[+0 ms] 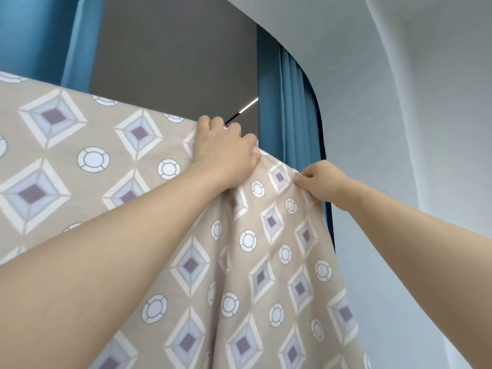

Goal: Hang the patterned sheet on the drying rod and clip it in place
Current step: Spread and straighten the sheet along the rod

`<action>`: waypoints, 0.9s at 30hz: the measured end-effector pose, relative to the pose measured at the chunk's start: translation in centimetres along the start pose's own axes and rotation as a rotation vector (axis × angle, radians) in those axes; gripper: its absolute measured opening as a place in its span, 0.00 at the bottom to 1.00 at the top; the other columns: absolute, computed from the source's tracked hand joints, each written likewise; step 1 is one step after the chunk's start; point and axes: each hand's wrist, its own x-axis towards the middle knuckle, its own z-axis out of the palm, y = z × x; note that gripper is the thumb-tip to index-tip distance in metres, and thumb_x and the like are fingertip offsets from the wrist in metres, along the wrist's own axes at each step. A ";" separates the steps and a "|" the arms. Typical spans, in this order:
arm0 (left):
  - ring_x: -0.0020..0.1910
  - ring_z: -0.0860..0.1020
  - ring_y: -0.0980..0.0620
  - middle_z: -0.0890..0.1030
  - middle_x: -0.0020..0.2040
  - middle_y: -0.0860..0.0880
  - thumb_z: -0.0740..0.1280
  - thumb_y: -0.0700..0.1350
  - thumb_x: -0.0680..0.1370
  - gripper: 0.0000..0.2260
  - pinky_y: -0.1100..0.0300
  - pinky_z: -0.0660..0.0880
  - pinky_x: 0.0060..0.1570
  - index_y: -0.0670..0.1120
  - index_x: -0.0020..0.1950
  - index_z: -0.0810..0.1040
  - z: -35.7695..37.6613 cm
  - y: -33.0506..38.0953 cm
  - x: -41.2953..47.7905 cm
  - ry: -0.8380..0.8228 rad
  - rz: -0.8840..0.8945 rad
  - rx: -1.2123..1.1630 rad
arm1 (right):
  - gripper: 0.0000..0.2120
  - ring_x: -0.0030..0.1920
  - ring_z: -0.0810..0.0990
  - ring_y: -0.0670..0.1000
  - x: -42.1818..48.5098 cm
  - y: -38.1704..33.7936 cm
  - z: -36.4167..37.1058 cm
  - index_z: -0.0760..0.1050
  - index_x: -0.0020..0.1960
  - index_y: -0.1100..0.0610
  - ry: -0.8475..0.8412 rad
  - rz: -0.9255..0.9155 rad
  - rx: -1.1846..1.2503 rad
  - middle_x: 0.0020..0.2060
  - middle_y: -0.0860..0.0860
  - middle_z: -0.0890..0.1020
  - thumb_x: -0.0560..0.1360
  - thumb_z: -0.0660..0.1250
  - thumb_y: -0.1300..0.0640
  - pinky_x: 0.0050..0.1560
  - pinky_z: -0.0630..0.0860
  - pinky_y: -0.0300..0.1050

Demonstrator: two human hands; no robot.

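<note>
Slippage is the main risk: the patterned sheet (80, 161) lies draped over the drying rod (241, 113), no clip in sight, its right end bunched. The left hand (226, 150) clutches fabric at the rod and the right hand (319, 179) pinches the edge; letting go early could let it slide off.

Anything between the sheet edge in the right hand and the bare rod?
Nothing visible. The right hand pinches the edge of the beige diamond-patterned sheet below the black-and-silver drying rod, whose bare stretch is unobstructed. The left hand grips the sheet at the rod; the blue curtain hangs past its end.
</note>
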 end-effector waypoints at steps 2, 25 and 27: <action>0.61 0.67 0.42 0.73 0.62 0.48 0.50 0.57 0.80 0.18 0.49 0.57 0.63 0.53 0.64 0.71 0.1 0.0 -0.1 0.044 0.024 -0.021 | 0.18 0.42 0.69 0.55 0.2 0.1 -0.2 0.64 0.32 0.56 0.226 0.003 -0.105 0.30 0.49 0.69 0.79 0.56 0.52 0.46 0.59 0.47; 0.73 0.57 0.46 0.70 0.67 0.50 0.56 0.54 0.78 0.16 0.41 0.45 0.70 0.52 0.61 0.75 3.0 3.6 -2.8 0.137 0.066 -0.206 | 0.10 0.30 0.66 0.53 -3.2 5.7 -0.2 0.70 0.35 0.58 -0.069 0.261 -0.105 0.30 0.53 0.69 0.75 0.61 0.62 0.29 0.64 0.39; 0.72 0.58 0.46 0.71 0.66 0.49 0.57 0.54 0.78 0.16 0.41 0.45 0.70 0.51 0.60 0.77 3.2 3.3 -2.9 0.162 0.073 -0.217 | 0.12 0.29 0.70 0.55 -2.4 6.1 -0.3 0.70 0.33 0.58 0.149 0.304 0.060 0.30 0.57 0.71 0.71 0.54 0.67 0.32 0.72 0.44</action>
